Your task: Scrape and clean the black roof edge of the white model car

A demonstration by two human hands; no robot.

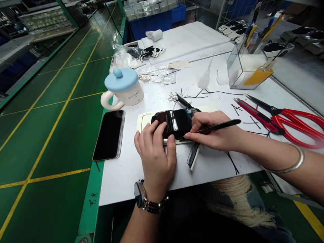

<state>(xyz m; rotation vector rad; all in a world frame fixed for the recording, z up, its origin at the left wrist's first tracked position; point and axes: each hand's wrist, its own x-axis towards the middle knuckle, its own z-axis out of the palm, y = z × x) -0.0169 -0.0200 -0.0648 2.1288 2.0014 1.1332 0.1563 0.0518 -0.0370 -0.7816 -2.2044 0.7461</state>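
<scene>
A cream model car [144, 118] with a dark glossy roof lies on the white table, its doors standing out on both sides. My left hand [158, 157] steadies it, fingertips over the dark ribbed rear part and thumb along the near side. In my right hand [215, 130] are slim black tweezers [222, 125], pinched between thumb and fingers. Their working end is at the near side of the car's cabin, where my fingers hide the tips. The near door [193, 157] juts out toward me, just below my right hand.
Left of the car are a phone [109, 135] and a lidded mug [124, 87]. Red scissors [291, 118] and a red-handled cutter [260, 116] lie at right among thin black strips. Farther back stand a clear tool box [243, 72] and a white dropper bottle [204, 79].
</scene>
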